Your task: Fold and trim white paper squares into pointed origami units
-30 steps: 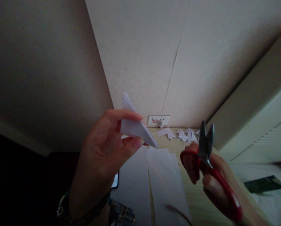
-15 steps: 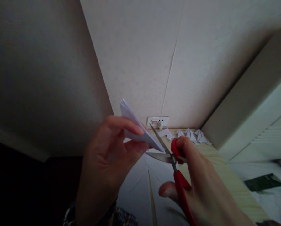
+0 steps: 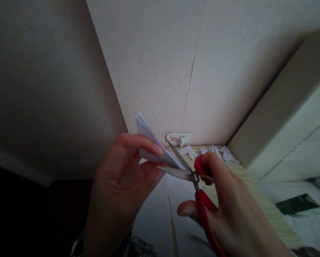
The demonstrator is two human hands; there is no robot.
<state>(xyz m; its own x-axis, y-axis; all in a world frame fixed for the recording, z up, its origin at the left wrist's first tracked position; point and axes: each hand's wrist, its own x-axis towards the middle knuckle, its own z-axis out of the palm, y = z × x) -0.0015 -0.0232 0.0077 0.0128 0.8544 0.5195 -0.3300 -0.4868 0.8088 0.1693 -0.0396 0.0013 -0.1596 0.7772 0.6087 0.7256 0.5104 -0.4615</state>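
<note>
My left hand (image 3: 122, 178) pinches a folded white paper wedge (image 3: 149, 141) between thumb and fingers, its point aimed right and down. My right hand (image 3: 226, 207) grips red-handled scissors (image 3: 194, 178). The blades stand apart, one above and one below the paper's pointed tip. Both hands are raised above a light wooden table (image 3: 256, 200).
White paper sheets (image 3: 154, 221) lie on the table under my hands. Small folded paper pieces (image 3: 216, 151) sit at the far edge near a wall socket (image 3: 178, 137). A beige cabinet (image 3: 288, 132) stands at right, with a dark card (image 3: 296, 203) on white cloth beyond.
My right hand swung the scissors from an upright position at right over to the paper. The blades have opened around the paper's tip. The left hand stayed nearly still.
</note>
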